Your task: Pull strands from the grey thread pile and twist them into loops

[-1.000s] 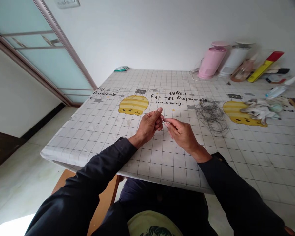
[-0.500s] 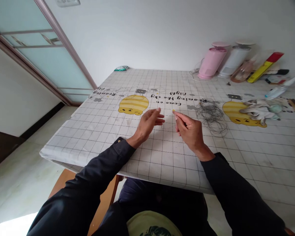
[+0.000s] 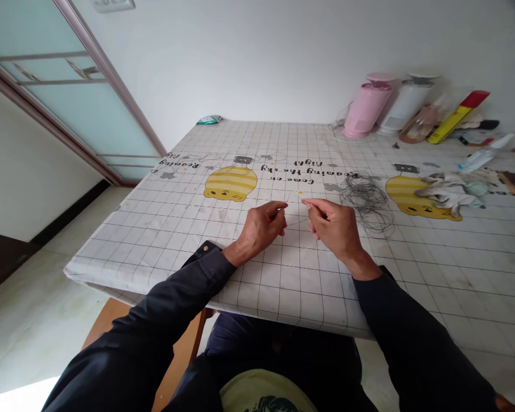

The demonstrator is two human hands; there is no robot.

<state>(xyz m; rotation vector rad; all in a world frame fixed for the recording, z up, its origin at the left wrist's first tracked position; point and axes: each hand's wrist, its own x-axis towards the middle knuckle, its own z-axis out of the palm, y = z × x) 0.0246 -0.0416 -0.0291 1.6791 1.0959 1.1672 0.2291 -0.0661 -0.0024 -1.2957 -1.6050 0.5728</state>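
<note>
My left hand (image 3: 261, 228) is above the tablecloth near the middle, thumb and index finger pinched together; what sits in the pinch is too small to make out. Facing it across a narrow gap, my right hand (image 3: 335, 228) is closed, its thumb and index tips pressed on what looks like a fine thread. A faint dark strand (image 3: 299, 222) shows between the two hands. Just to the right of my right hand lies a loose tangle of thin dark thread (image 3: 366, 205).
The table wears a checked cloth (image 3: 163, 252) with yellow bear prints. A crumpled rag (image 3: 450, 191) and a clear bottle (image 3: 484, 155) lie at right. Along the wall stand a pink cylinder (image 3: 366, 111), a white cylinder (image 3: 401, 109) and a yellow-red box (image 3: 458, 117). A green packet (image 3: 209, 119) rests at the back.
My left hand's fingers, spread apart before, have closed into a pinch, and the hand has turned slightly. My right hand keeps its pinch, with its fingertips slightly lower.
</note>
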